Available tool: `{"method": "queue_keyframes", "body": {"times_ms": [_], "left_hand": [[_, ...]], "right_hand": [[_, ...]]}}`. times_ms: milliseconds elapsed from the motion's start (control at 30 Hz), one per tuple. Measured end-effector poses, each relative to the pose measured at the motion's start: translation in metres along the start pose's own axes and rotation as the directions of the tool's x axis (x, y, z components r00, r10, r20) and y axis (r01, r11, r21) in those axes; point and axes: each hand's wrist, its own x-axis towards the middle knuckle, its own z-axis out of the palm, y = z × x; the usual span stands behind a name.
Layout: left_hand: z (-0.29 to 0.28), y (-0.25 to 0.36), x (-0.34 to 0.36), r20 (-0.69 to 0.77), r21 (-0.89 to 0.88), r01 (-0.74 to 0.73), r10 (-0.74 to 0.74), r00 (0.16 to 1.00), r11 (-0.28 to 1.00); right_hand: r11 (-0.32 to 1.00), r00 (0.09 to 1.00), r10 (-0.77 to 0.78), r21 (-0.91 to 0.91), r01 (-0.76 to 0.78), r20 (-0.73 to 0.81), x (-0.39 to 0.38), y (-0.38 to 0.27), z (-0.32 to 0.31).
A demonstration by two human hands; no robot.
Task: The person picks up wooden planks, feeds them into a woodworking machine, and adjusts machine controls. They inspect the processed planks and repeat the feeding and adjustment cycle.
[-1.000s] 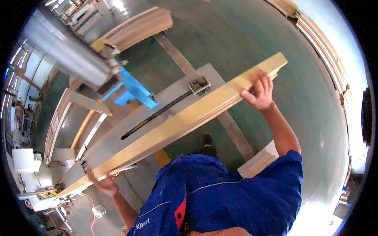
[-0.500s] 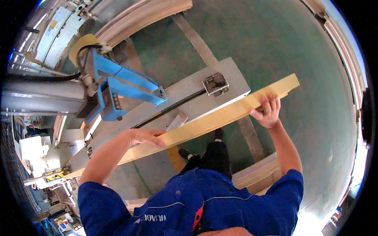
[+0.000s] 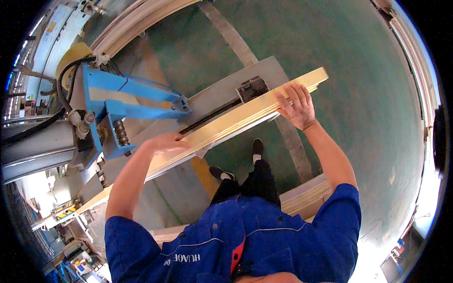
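Note:
Both my hands hold a stack of long, thin, pale wooden boards (image 3: 236,118) that slants from lower left to upper right. My left hand (image 3: 167,143) is closed on the stack left of the middle, its fingers toward the far edge. Near the right end, my right hand (image 3: 297,107) grips the near side with its fingers across the top. Beneath the boards is a long grey machine table (image 3: 212,98) with a dark slot. A dark metal block (image 3: 253,88) sits on the table just beyond the boards. A small pale piece (image 3: 204,151) shows partly under the stack.
A blue bracket (image 3: 141,111) with a coil spring stands left of my left hand, beside a large grey cylinder (image 3: 40,144) with a black hose. Stacked boards lie at the far left (image 3: 141,23) and by my legs (image 3: 306,195). Green floor (image 3: 354,118) extends right.
My hands have shifted the boards away from me across the table, now close to the metal block and over part of the slot. The view has also moved a little.

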Motion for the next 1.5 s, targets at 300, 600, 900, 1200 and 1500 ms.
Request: {"method": "queue_keyframes", "body": {"times_ms": [300, 600, 900, 1200, 1500], "left_hand": [[0.05, 0.032, -0.042, -0.496, 0.189, -0.009, 0.103, 0.862, 0.982], [0.1, -0.022, -0.007, -0.765, 0.287, -0.041, 0.255, 0.592, 0.957], [0.11, 0.065, -0.01, -0.801, 0.449, -0.299, 0.528, 0.282, 0.842], [0.101, 0.254, 0.016, -0.772, 0.34, -0.224, 0.407, 0.489, 0.913], [0.081, 0.193, 0.022, -0.889, 0.376, -0.043, 0.374, 0.264, 0.926]], "right_hand": [[0.986, 0.996, 0.004, 0.166, -0.018, 0.089, 0.02, 0.003, -0.027], [0.893, 0.875, -0.191, 0.449, -0.034, 0.445, 0.081, 0.035, -0.048], [0.941, 0.946, -0.235, 0.296, 0.165, 0.222, 0.039, 0.149, -0.08], [0.915, 0.884, -0.339, 0.333, 0.229, 0.323, 0.076, 0.277, -0.174], [0.947, 0.88, -0.237, 0.3, 0.114, 0.411, 0.084, 0.255, -0.088]]}}
